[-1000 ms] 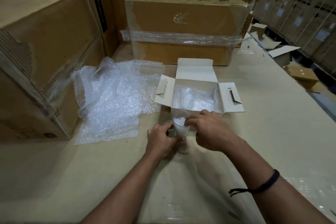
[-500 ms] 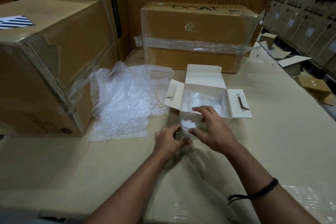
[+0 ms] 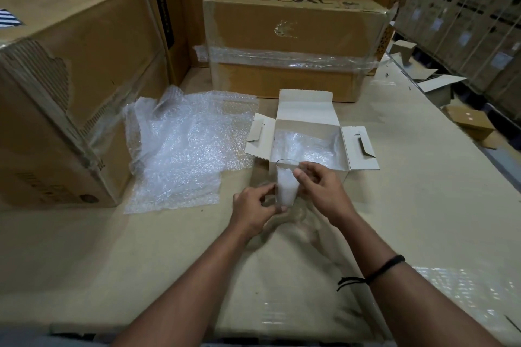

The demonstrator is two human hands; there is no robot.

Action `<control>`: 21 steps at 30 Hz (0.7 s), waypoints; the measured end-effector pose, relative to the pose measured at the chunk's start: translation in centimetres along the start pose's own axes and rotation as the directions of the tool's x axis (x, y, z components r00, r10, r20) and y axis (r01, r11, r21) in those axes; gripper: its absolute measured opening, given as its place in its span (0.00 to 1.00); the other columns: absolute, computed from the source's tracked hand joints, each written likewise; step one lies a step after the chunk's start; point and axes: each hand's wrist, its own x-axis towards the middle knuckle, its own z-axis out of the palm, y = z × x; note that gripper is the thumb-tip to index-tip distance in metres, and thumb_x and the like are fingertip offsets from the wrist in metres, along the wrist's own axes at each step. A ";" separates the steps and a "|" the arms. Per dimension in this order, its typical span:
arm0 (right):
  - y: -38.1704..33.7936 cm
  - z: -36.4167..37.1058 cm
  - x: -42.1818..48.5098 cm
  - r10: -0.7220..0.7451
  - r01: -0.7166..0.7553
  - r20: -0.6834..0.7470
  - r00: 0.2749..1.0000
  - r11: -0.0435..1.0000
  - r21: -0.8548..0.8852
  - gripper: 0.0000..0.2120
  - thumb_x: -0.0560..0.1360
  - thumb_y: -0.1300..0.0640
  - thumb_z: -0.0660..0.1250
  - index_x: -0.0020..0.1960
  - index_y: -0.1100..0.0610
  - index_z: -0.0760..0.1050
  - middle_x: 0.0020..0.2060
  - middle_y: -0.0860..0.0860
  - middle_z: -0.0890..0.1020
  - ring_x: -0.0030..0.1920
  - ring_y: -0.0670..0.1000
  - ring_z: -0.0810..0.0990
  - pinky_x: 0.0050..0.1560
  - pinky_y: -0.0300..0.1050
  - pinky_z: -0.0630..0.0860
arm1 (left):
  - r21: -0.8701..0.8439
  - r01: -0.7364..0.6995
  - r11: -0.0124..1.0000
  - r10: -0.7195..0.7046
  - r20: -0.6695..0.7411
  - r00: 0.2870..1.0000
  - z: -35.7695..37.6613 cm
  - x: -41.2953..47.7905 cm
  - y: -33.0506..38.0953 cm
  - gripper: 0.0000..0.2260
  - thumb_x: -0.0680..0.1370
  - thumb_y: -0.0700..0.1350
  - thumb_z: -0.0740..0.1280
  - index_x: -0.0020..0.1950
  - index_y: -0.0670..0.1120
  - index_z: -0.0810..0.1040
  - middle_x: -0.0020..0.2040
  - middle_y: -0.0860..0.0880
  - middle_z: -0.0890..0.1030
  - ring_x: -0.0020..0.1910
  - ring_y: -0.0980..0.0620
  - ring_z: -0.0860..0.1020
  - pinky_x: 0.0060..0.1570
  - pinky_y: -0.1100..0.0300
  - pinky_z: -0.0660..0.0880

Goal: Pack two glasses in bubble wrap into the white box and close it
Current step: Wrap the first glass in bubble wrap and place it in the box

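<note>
A clear glass [image 3: 286,187] with white bubble wrap stuffed inside stands just in front of the open white box [image 3: 310,110]. My left hand [image 3: 255,207] grips the glass low down at its base. My right hand [image 3: 320,186] pinches the glass near its rim from the right. Inside the box lies a bubble-wrapped bundle [image 3: 304,146]; what it holds is hidden. The box's lid and both side flaps stand open.
Loose bubble wrap sheets [image 3: 183,146] lie left of the box. A big brown carton [image 3: 64,87] stands at the left, a taped one [image 3: 293,45] behind the box. Small boxes [image 3: 468,124] sit off the table's right edge. More bubble wrap [image 3: 468,293] lies near right.
The glass has been raised slightly toward the box's front edge, with both hands still on it. My right hand has shifted from over the rim to its side.
</note>
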 end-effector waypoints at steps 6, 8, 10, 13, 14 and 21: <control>-2.2 0.0 -0.6 0.119 -0.107 -0.019 0.993 0.943 0.316 0.13 0.80 0.49 0.63 0.53 0.59 0.75 0.45 0.56 0.83 0.43 0.53 0.84 0.45 0.54 0.81 | -0.040 -0.003 0.999 0.003 0.003 1.000 -0.2 -0.5 -0.2 0.28 0.58 0.74 0.70 0.57 0.70 0.77 0.47 0.56 0.81 0.46 0.64 0.77 0.61 0.52 0.73; -3.2 -0.6 -0.5 0.145 -0.136 0.008 0.989 0.910 0.391 0.13 0.81 0.48 0.61 0.52 0.59 0.75 0.42 0.56 0.84 0.40 0.54 0.84 0.43 0.54 0.81 | -0.068 -0.006 0.998 0.005 -0.006 1.000 -0.4 -0.9 0.0 0.22 0.59 0.72 0.70 0.52 0.74 0.77 0.46 0.57 0.80 0.47 0.62 0.76 0.60 0.54 0.74; -4.3 -1.7 0.1 0.151 -0.148 0.029 0.988 0.892 0.427 0.15 0.80 0.48 0.61 0.53 0.60 0.75 0.44 0.56 0.84 0.41 0.56 0.85 0.43 0.56 0.82 | -0.091 -0.019 0.996 0.018 -0.011 1.000 -0.4 -1.1 0.2 0.18 0.60 0.70 0.71 0.49 0.75 0.77 0.46 0.61 0.82 0.47 0.60 0.76 0.59 0.54 0.75; -5.5 -4.0 1.6 0.137 -0.157 0.078 0.988 0.880 0.449 0.20 0.77 0.48 0.65 0.60 0.63 0.75 0.52 0.59 0.83 0.50 0.61 0.84 0.49 0.61 0.81 | -0.091 -0.004 0.996 0.000 -0.040 0.999 -0.2 -0.9 0.0 0.13 0.61 0.69 0.70 0.44 0.74 0.78 0.46 0.58 0.83 0.46 0.56 0.78 0.57 0.51 0.75; -5.8 -4.9 2.3 0.123 -0.149 0.087 0.989 0.883 0.445 0.22 0.75 0.48 0.67 0.60 0.64 0.75 0.54 0.60 0.83 0.52 0.61 0.83 0.50 0.61 0.81 | -0.081 0.003 0.997 -0.007 -0.050 0.999 -0.1 -0.8 -0.2 0.12 0.61 0.70 0.70 0.43 0.73 0.78 0.45 0.55 0.83 0.46 0.55 0.79 0.56 0.50 0.76; -6.2 -8.8 7.9 -0.067 0.071 0.088 0.994 0.996 -0.051 0.24 0.72 0.58 0.73 0.67 0.59 0.72 0.57 0.53 0.77 0.53 0.52 0.79 0.55 0.49 0.78 | -0.035 0.042 0.998 -0.045 -0.081 0.996 0.0 -0.5 0.3 0.10 0.67 0.57 0.74 0.44 0.53 0.85 0.35 0.59 0.82 0.37 0.59 0.79 0.52 0.50 0.77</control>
